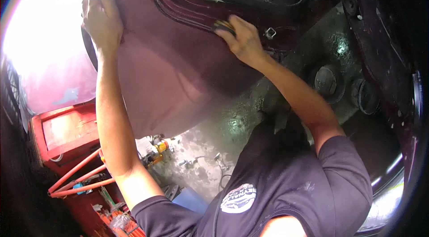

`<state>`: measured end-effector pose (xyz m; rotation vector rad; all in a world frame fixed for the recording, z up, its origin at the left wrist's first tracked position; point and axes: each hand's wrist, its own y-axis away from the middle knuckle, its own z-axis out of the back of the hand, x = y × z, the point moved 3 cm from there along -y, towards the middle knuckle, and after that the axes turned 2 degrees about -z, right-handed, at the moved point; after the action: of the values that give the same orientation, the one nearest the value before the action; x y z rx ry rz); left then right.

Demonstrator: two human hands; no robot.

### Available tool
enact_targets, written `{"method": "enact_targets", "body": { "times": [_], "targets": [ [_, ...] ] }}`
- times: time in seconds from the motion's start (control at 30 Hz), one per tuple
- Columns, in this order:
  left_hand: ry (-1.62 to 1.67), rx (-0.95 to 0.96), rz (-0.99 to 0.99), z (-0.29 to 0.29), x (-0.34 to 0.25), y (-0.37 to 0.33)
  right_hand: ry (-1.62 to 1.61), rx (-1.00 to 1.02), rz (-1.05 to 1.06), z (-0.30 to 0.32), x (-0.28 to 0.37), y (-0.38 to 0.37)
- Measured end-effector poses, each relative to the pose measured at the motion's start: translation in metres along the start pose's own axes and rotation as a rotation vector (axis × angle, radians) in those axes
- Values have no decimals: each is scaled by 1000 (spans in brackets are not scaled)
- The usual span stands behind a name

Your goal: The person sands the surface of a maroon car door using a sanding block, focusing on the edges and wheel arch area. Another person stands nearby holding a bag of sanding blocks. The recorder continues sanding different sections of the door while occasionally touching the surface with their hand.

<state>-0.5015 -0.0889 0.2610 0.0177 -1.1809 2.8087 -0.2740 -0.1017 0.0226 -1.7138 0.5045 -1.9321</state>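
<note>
A large maroon car panel point(161, 62), dull and hazy on its face, fills the upper middle. My left hand point(102, 22) is closed over its upper left edge; the fingertips are partly lost in glare. Pinched in my right hand point(245, 42) is a small dark pad with yellowish streaks point(225, 27). The pad rests against the panel beside the ridged, curved border point(187, 19) of an opening. Just right of that hand is a small square metal fitting point(270, 33). My fingers hide part of the pad.
A red cabinet point(67, 129) and orange-red metal bars point(80, 172) stand at lower left. Yellow-and-metal tools point(158, 147) and a thin hose point(222, 176) lie on the stained floor point(196, 143). Round dark parts point(325, 82) sit at right, near a dark maroon panel point(380, 35).
</note>
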Motion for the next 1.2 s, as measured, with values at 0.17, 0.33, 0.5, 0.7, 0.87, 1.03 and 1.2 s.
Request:
{"method": "enact_targets", "body": {
  "times": [0.17,0.33,0.5,0.7,0.87,1.03,1.2],
  "targets": [
    [-15,1,46,-3,-10,-8,6,-99,2,-29,37,-49],
    [12,-18,30,-5,-2,3,4,-132,80,-37,33,-53],
    [26,-15,46,-4,-8,-10,-50,-48,4,-7,1,-11],
    [-41,-2,-44,-9,3,3,-7,-179,278,-40,24,-54],
    [-127,27,-138,-3,-1,-7,99,3,99,36,-72,66],
    [-55,25,-341,-20,25,-11,81,-54,20,31,-68,57],
    [-127,73,-546,-3,61,-3,-4,-133,228,-11,-16,6]
  ]
}}
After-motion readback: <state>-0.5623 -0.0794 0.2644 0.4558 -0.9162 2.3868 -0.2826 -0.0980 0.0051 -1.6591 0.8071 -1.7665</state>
